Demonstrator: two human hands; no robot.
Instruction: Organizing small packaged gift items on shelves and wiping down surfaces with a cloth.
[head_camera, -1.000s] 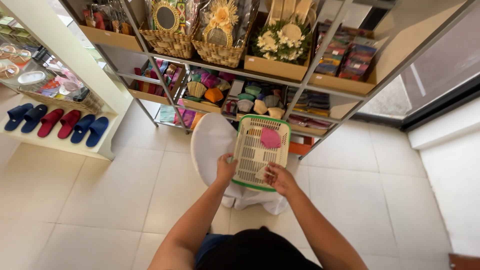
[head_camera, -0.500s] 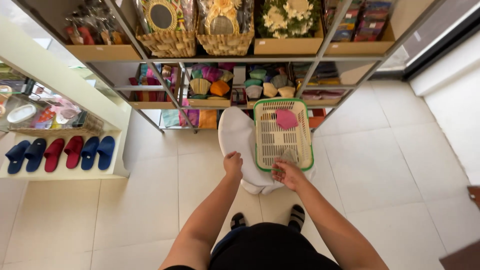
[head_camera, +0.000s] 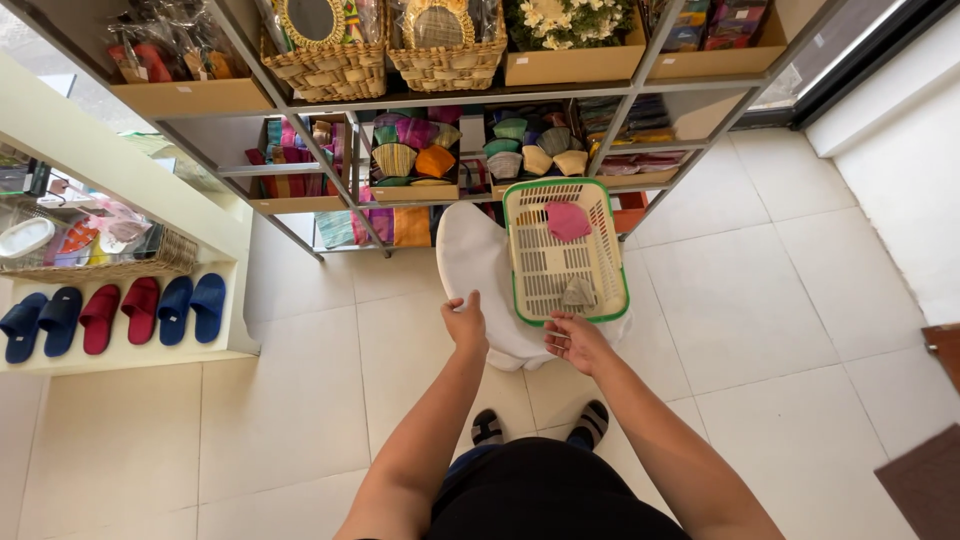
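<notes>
Shop interior seen from above: pale tiled floor (head_camera: 740, 300), metal shelving unit (head_camera: 330, 180) along the far wall w/ woven baskets (head_camera: 330, 60) on the upper tier, folded coloured pouches (head_camera: 415, 160) on the lower. At left, a low white shelf (head_camera: 130, 350) carries a row of slippers (head_camera: 110, 315) – blue and red. Centre: a white rounded stool (head_camera: 470, 260) stands on the floor in front of the shelving, and a cream plastic basket (head_camera: 565, 250) w/ green rim rests on its right part. Inside the basket lie a pink cloth piece (head_camera: 568, 220) at the far end and a grey one (head_camera: 580, 293) at the near end. Left hand (head_camera: 467, 322) lies on the stool's near edge, just left of the basket; fingers curled, grip holding nothing. Right hand (head_camera: 577, 340) is open, palm up, at the basket's near rim – whether touching it cannot be told.
</notes>
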